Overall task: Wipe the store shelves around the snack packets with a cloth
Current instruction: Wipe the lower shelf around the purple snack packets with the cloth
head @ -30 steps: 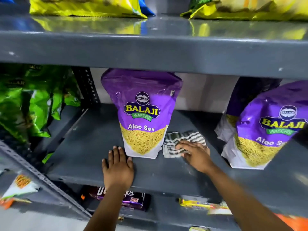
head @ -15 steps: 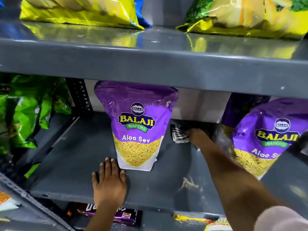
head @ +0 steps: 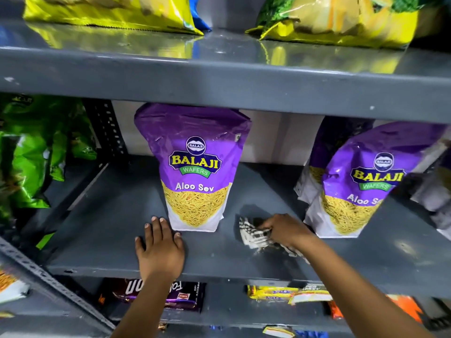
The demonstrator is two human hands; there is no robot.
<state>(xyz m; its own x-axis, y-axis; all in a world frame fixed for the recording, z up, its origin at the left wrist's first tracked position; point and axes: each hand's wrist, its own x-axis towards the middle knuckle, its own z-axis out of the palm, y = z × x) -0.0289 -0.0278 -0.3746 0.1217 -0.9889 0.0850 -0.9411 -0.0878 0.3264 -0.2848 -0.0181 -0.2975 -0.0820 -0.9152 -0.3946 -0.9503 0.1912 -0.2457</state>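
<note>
- Right hand (head: 284,229) grips the striped cloth (head: 253,234) on the shelf (head: 109,215) near its front edge.
- Left hand (head: 159,247) lies flat, fingers spread, touching the purple packet (head: 195,167).

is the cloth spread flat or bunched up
Bunched up: the striped cloth is crumpled under the right hand on the shelf, with folds sticking out on both sides.

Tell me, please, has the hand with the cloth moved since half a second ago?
Yes. The right hand has pulled the cloth from the back of the shelf toward its front edge, right of the middle purple packet.
</note>
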